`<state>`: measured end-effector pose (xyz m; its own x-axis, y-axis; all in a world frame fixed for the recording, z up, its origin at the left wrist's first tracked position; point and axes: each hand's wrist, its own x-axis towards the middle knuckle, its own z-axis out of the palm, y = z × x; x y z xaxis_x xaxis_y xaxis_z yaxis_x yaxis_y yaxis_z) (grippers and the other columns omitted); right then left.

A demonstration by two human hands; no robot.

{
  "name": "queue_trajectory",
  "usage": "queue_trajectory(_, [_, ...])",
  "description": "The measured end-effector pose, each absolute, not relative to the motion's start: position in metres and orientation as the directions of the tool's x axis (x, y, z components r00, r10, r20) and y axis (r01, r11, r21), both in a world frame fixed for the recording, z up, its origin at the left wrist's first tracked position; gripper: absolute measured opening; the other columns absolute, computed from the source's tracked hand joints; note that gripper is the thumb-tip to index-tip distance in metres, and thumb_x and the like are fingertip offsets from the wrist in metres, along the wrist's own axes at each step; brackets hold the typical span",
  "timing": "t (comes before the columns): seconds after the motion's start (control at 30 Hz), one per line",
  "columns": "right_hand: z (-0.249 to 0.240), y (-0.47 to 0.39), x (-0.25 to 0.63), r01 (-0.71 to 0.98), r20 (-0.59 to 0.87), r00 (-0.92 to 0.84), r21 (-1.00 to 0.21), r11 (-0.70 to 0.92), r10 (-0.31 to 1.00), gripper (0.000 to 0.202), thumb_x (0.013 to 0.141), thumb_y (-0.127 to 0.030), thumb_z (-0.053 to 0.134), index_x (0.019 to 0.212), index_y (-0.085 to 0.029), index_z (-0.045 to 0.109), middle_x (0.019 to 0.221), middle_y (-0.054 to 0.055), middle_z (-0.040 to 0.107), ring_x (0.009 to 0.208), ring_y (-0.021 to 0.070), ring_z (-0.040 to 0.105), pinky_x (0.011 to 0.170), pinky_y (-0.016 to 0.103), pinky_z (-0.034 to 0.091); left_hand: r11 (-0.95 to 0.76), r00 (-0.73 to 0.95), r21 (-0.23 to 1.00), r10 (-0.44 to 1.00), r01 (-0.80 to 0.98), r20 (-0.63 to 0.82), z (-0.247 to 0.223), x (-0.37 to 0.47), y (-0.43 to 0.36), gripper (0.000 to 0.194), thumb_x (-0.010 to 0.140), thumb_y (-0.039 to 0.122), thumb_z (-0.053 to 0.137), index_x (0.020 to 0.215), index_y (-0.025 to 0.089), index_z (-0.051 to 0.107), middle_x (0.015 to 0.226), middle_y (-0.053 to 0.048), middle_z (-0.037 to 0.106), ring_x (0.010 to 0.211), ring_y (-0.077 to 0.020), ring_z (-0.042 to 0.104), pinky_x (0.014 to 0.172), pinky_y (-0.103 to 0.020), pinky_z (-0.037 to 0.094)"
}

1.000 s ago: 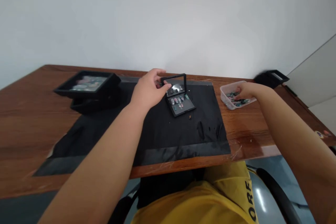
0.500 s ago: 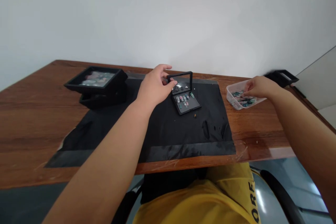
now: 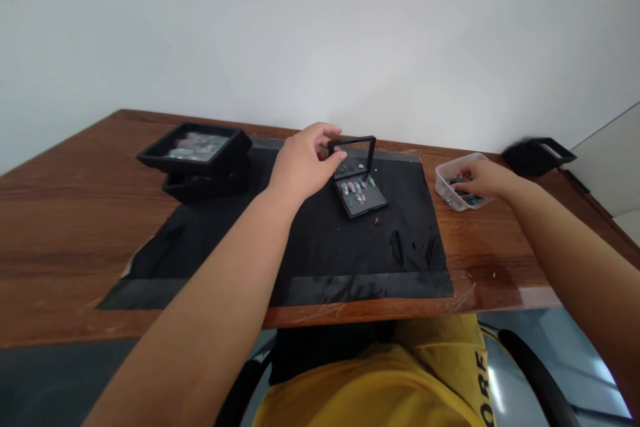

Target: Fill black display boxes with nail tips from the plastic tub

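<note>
grip: left hand (image 3: 306, 163) pinching lid (image 3: 357, 163) of small black case (image 3: 369, 199) — case open on black mat (image 3: 320, 250), probably light, stiff, slightly brittle, best taken by frame edge (image 3: 361, 140). right hand (image 3: 485, 177) in clear tub (image 3: 447, 196) — can't tell if grasping anything.

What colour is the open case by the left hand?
The open case is black, grey inside; the head view shows it best.

The case (image 3: 375, 199) lies on the mat (image 3: 325, 247), stacked boxes (image 3: 231, 153) to its left, the tub (image 3: 447, 196) to its right.
</note>
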<state>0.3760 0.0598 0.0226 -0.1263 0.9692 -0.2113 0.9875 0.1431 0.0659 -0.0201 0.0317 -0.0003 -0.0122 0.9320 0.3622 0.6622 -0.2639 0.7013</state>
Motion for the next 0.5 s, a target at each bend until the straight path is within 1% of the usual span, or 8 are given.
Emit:
queue_trajectory(0.1, [0.021, 0.062, 0.379, 0.983, -0.216, -0.151, 0.065, 0.169, 0.965, 0.016, 0.086, -0.038, 0.071, 0.088, -0.023, 0.076, 0.084, 0.006, 0.077, 0.074, 0.0216, 0.066, 0.065, 0.033, 0.044, -0.303, -0.004, 0.698, 0.916, 0.649, 0.401, 0.001, -0.020, 0.031, 0.034, 0.086, 0.026, 0.075, 0.120, 0.025, 0.075, 0.092, -0.001, 0.074, 0.078, -0.0180, 0.062, 0.079, -0.033, 0.050])
queue_trajectory(0.17, [0.024, 0.062, 0.381, 0.985, -0.192, -0.146, 0.066, 0.161, 0.970, 0.016, 0.085, -0.038, 0.072, 0.088, -0.023, 0.076, 0.088, 0.006, 0.078, 0.076, 0.0215, 0.067, 0.065, 0.033, 0.044, -0.303, -0.004, 0.697, 0.915, 0.650, 0.403, 0.002, -0.020, 0.031, 0.032, 0.086, 0.026, 0.075, 0.118, 0.025, 0.076, 0.091, -0.001, 0.074, 0.077, -0.0178, 0.062, 0.077, -0.033, 0.049])
queue_trajectory(0.23, [0.029, 0.059, 0.383, 0.991, -0.169, -0.106, 0.063, 0.118, 0.980, 0.018, 0.083, -0.041, 0.075, 0.086, -0.022, 0.075, 0.089, 0.007, 0.078, 0.077, 0.0219, 0.067, 0.065, 0.033, 0.044, -0.293, -0.001, 0.692, 0.921, 0.659, 0.391, 0.002, -0.021, 0.031, 0.033, 0.085, 0.026, 0.076, 0.118, 0.025, 0.076, 0.091, -0.001, 0.075, 0.077, -0.0182, 0.063, 0.076, -0.033, 0.049])
queue_trajectory(0.33, [0.038, 0.051, 0.384, 0.999, -0.173, -0.042, 0.007, 0.044, 0.984, 0.020, 0.082, -0.041, 0.077, 0.082, -0.022, 0.072, 0.082, 0.006, 0.077, 0.074, 0.0215, 0.067, 0.065, 0.033, 0.044, -0.263, -0.005, 0.681, 0.931, 0.683, 0.364, 0.001, -0.022, 0.033, 0.034, 0.084, 0.027, 0.078, 0.118, 0.025, 0.076, 0.095, -0.002, 0.076, 0.082, -0.0202, 0.066, 0.079, -0.034, 0.051])
queue_trajectory(0.43, [0.048, 0.042, 0.384, 0.998, -0.184, -0.036, -0.063, 0.025, 0.982, 0.020, 0.084, -0.040, 0.075, 0.077, -0.022, 0.068, 0.073, 0.004, 0.073, 0.068, 0.0192, 0.063, 0.063, 0.032, 0.043, -0.240, -0.010, 0.673, 0.938, 0.699, 0.346, -0.002, -0.024, 0.036, 0.032, 0.084, 0.026, 0.077, 0.117, 0.027, 0.076, 0.102, -0.003, 0.079, 0.088, -0.0225, 0.069, 0.083, -0.036, 0.054])
queue_trajectory(0.5, [0.054, 0.037, 0.385, 0.993, -0.192, -0.041, -0.112, 0.020, 0.981, 0.025, 0.086, -0.043, 0.073, 0.076, -0.021, 0.065, 0.069, 0.003, 0.070, 0.063, 0.0171, 0.059, 0.061, 0.032, 0.041, -0.231, -0.011, 0.663, 0.941, 0.712, 0.339, -0.004, -0.026, 0.038, 0.032, 0.084, 0.026, 0.078, 0.116, 0.027, 0.076, 0.102, -0.003, 0.079, 0.090, -0.0236, 0.070, 0.082, -0.036, 0.055])
